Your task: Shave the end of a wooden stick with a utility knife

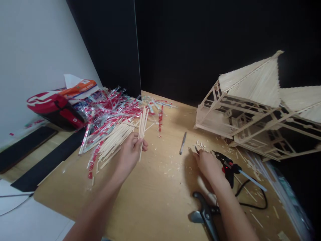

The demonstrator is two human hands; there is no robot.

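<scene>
My left hand (130, 152) is closed round a small bundle of thin wooden sticks (142, 125), held upright above the wooden table (150, 197). A loose heap of the same sticks (114, 140) lies just left of it. My right hand (208, 164) rests on the table near small cut stick bits (200, 145), fingers curled over a small dark tool tip that I cannot name. A black glue gun (227, 164) lies right beside that hand.
Torn red-and-clear wrappers (112, 110) are piled at the back left by a red bag (55, 107). A stick-built model house (255, 110) stands at the right. A grey pen (183, 143) lies mid-table. Black-handled cutters (207, 214) and the gun's cord (250, 195) lie near the front.
</scene>
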